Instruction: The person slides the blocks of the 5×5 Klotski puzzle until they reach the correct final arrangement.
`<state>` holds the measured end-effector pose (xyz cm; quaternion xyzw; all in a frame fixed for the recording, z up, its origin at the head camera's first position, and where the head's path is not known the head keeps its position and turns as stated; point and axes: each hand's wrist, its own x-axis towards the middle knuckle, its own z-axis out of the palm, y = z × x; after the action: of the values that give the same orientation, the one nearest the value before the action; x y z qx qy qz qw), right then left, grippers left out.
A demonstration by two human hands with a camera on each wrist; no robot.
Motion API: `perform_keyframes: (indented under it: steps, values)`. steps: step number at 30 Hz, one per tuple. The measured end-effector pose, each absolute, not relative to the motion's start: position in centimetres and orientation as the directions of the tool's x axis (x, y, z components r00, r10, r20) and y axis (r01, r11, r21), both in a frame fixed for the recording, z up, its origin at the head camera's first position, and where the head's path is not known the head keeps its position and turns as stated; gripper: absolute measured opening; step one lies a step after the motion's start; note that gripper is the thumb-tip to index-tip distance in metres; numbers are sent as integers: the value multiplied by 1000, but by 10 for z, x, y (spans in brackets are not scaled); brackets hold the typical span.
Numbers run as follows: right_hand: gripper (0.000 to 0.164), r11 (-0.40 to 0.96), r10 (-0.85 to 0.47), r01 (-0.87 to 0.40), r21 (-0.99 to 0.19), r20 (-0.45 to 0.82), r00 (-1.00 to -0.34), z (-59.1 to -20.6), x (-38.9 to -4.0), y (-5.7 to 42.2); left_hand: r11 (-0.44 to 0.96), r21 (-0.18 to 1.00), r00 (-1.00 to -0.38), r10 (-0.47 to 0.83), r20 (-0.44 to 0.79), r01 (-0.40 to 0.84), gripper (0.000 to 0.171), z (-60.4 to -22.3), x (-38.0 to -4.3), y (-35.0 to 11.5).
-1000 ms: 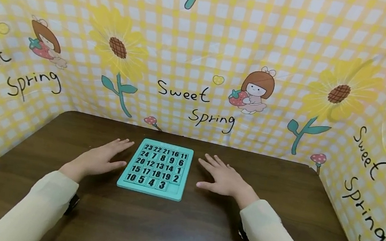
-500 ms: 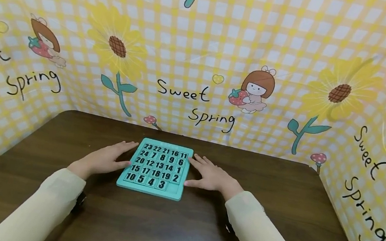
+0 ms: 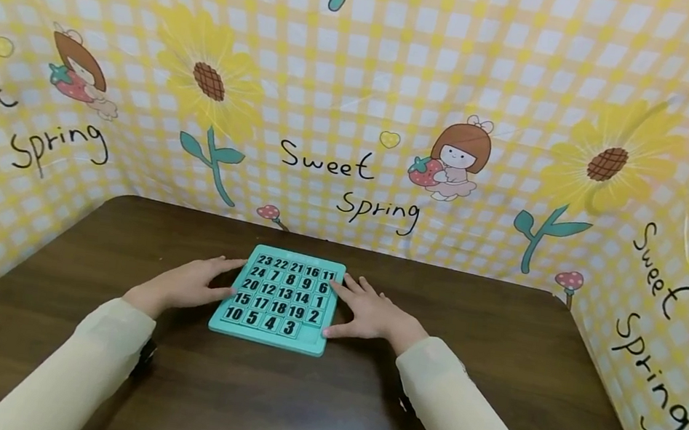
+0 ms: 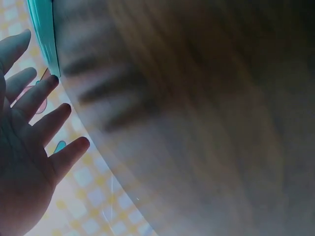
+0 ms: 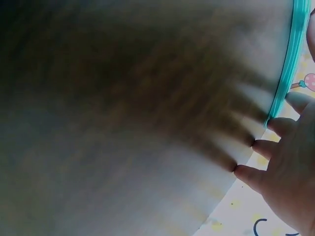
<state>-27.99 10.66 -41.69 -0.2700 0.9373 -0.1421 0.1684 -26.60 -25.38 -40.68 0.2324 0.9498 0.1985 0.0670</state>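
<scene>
A teal number slide puzzle (image 3: pixel 283 294) lies flat on the table, its bare slot at the lower right corner beside tile 3. My left hand (image 3: pixel 185 284) is at its left edge, thumb and forefinger reaching the rim with fingers spread. At the right edge, my right hand (image 3: pixel 373 314) has its thumb and forefinger tips on the rim, the fingers loosely extended. The left wrist view has the puzzle's side (image 4: pixel 45 39) near the fingertips of the left hand (image 4: pixel 27 147). In the right wrist view, fingertips of the right hand (image 5: pixel 290 152) are by the puzzle's edge (image 5: pixel 290 59).
The dark brown wooden table (image 3: pixel 251 408) extends around the puzzle. A yellow checked cloth (image 3: pixel 350 83) with printed flowers and lettering hangs behind it and along both sides.
Both hands have moved inward from beside the puzzle to its left and right edges. The right thumb and forefinger have come onto the rim. The puzzle has stayed in place.
</scene>
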Motion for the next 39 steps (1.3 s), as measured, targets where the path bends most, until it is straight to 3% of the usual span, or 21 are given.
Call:
perform_keyframes:
  steps: [16,39]
  values:
    - [100,796,-578,-469,-384,-248,-778,-411,-275,105,782,453,-859,508,-63,428,58,-407,-264,-255]
    - [101,807,-563,-461,-369,-249,-788,-416,-275,121,807,408,-847,515,-130,428,57,-403,-266,-239]
